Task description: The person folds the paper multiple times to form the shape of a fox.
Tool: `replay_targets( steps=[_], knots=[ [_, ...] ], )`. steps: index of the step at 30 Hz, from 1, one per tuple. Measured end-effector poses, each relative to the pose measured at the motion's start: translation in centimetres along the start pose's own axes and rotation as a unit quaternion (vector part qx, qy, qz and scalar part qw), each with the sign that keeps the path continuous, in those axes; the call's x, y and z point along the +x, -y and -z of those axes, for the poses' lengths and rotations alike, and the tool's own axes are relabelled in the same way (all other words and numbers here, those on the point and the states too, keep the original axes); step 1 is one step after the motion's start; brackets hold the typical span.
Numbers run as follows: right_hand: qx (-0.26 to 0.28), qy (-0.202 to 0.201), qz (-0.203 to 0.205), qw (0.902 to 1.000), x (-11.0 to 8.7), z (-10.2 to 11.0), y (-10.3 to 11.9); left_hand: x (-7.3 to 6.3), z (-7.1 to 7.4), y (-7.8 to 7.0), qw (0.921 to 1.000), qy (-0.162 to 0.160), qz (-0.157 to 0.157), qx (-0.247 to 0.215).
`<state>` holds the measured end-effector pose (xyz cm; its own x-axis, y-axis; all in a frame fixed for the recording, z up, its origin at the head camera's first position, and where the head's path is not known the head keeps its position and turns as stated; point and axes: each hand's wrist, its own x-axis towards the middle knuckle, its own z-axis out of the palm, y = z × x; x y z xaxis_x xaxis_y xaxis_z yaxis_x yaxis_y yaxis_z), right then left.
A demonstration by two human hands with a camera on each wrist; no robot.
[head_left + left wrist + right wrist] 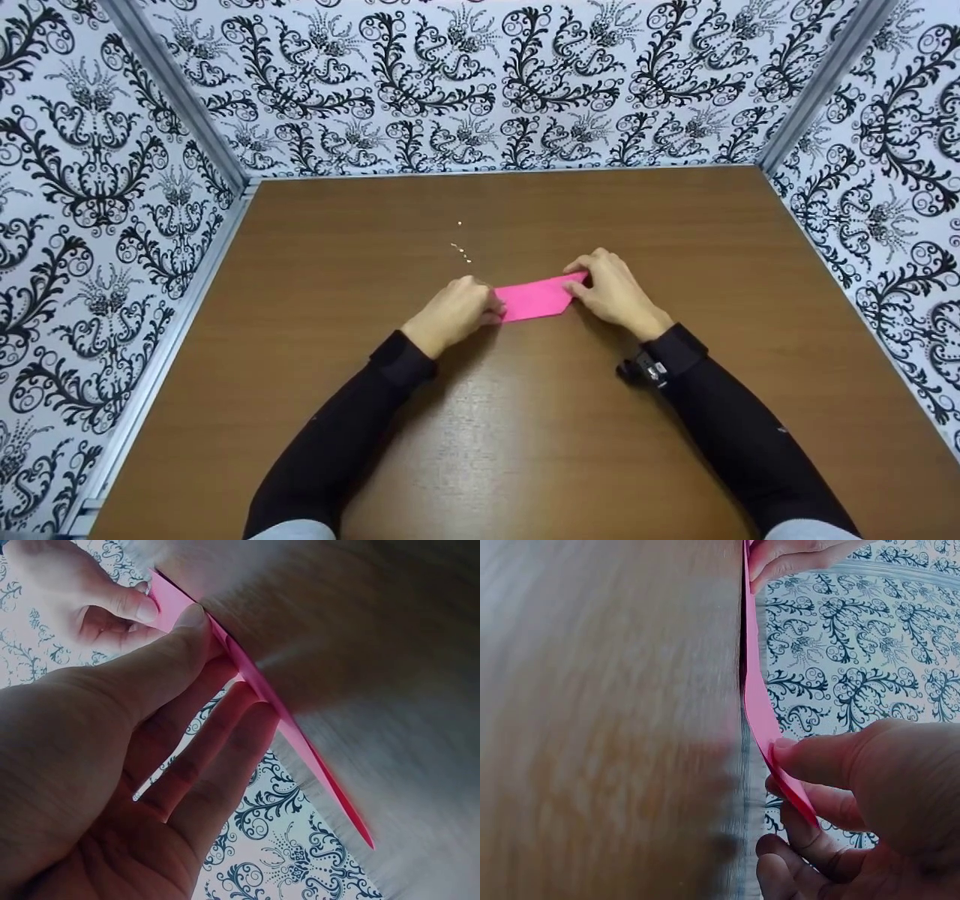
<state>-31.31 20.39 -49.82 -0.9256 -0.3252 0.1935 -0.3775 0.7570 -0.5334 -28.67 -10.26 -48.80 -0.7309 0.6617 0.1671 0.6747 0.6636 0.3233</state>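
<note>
A folded strip of bright pink paper point(534, 299) spans the gap between my two hands, with a slanted corner at its lower right. My left hand point(460, 309) pinches its left end. In the left wrist view, the thumb of that left hand point(142, 746) lies on one face of the paper point(300, 741) and the fingers are behind it; the layered edges of the fold show there. On the other end, my right hand point(616, 291) grips the paper between thumb and fingers. Seen from the right wrist, the paper point(760, 705) bends toward the right hand point(907, 787).
Beneath the hands is a brown wooden tabletop point(360, 225). Several small pale specks point(461, 250) lie on it beyond the left hand. Panels with a black-and-white scroll pattern point(465, 90) enclose the back and both sides, joined by metal corner posts point(180, 90).
</note>
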Motion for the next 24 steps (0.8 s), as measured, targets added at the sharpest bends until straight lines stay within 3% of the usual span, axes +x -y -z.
replay_targets(
  steps=[9,17,20,24],
  knots=[
    [0.017,-0.007,-0.004,0.9998,-0.2,0.3,0.4,0.0,0.0,0.0,0.9998,0.006,-0.015,0.014],
    [0.044,-0.012,0.000,0.9989,-0.2,0.7,0.6,-0.3,0.4,0.3,0.9994,0.004,-0.026,-0.021],
    [0.052,-0.017,-0.002,0.9985,-0.1,1.1,0.8,-0.3,0.7,0.2,0.9992,-0.011,-0.033,-0.017],
    [0.065,-0.026,-0.007,0.9975,0.0,1.6,1.2,-0.3,1.7,-0.2,0.9979,-0.057,-0.031,0.002]
  ],
)
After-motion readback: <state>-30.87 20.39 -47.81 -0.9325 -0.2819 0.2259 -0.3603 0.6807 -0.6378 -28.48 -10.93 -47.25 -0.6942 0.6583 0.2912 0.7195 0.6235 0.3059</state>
